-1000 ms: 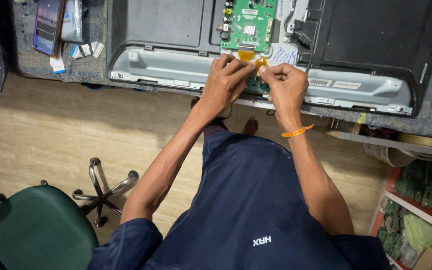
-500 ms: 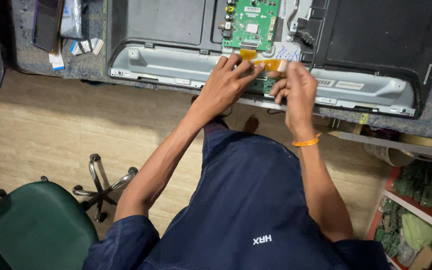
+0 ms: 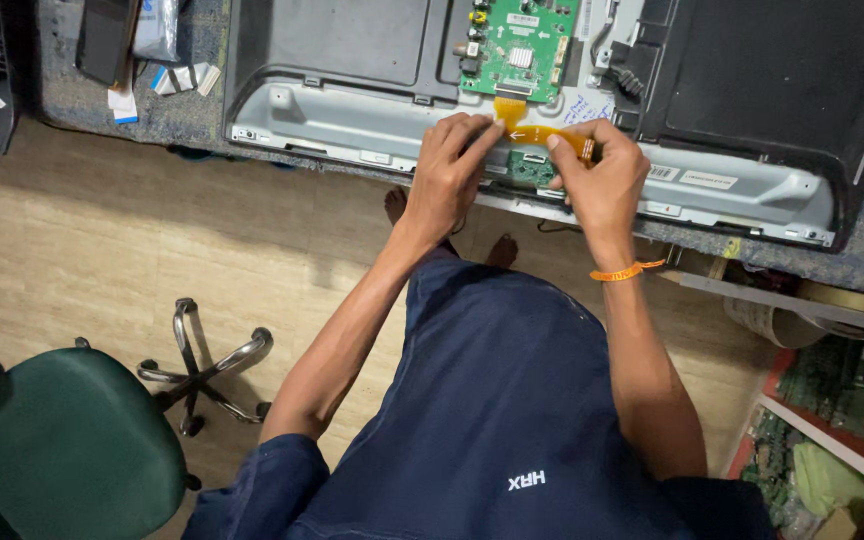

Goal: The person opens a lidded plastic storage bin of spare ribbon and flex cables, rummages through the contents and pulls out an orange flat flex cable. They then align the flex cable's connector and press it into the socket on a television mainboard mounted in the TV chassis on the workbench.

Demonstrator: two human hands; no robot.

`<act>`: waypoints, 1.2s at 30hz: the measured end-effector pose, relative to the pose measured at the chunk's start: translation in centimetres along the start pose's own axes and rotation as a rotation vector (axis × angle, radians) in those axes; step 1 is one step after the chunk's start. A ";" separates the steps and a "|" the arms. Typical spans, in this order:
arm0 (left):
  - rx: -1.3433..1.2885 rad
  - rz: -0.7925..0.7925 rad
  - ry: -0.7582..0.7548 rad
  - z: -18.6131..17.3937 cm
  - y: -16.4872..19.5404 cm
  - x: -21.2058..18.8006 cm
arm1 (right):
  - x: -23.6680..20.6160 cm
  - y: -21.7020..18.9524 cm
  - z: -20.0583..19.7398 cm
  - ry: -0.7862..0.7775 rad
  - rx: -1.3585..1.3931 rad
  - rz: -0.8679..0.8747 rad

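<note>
Your left hand (image 3: 449, 170) and right hand (image 3: 600, 180) each pinch the orange ribbon cable (image 3: 542, 132) in a closed grip, just below the green circuit board (image 3: 520, 48).

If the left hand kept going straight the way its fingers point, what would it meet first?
Probably the orange flat cable its fingertips already touch, then the green circuit board just beyond. Depth is hard to judge from above, so the left hand might pass slightly under the board's edge.
</note>
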State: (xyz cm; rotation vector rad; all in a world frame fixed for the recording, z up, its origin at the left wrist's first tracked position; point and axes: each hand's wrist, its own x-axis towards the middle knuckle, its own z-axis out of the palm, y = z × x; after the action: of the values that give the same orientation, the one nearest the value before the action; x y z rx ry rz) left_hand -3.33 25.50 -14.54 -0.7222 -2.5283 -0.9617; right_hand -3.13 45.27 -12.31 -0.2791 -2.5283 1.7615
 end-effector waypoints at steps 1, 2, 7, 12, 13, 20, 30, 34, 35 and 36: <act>0.033 0.028 -0.010 0.1 0.1 -0.2 | 0.0 0.0 0.1 0.009 -0.015 -0.019; 0.066 0.057 -0.019 0.2 0.1 -0.4 | 0.1 0.0 0.1 0.018 -0.030 -0.040; 0.233 0.116 -0.042 0.6 0.5 -0.6 | 0.4 -0.1 0.1 -0.026 -0.055 -0.005; 0.311 0.123 -0.048 1.0 0.6 -0.5 | 0.5 -0.3 -0.2 -0.077 -0.098 0.036; 0.318 0.134 -0.053 1.0 0.6 -0.5 | 0.4 -0.3 -0.3 -0.079 -0.114 0.048; 0.374 0.216 -0.137 1.2 0.6 -0.6 | 0.5 -0.1 -0.3 -0.077 -0.233 -0.030; 0.352 0.205 -0.149 1.1 0.4 -0.3 | -0.4 1.0 -1.9 -0.012 -0.039 -0.071; 0.321 0.209 -0.143 0.9 0.2 -0.2 | -0.2 1.3 -2.2 -0.029 -0.028 -0.053; 0.317 0.212 -0.143 0.8 0.2 -0.2 | -0.2 1.3 -2.2 -0.046 -0.045 -0.051; 0.313 0.212 -0.143 0.8 0.2 -0.2 | -0.2 1.3 -2.2 -0.045 -0.066 -0.053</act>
State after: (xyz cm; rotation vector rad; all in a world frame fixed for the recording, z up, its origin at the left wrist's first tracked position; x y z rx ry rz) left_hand -3.14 26.13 -15.14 -0.9628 -2.5724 -0.4451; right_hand -2.51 47.73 -12.69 -0.1755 -2.6029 1.6879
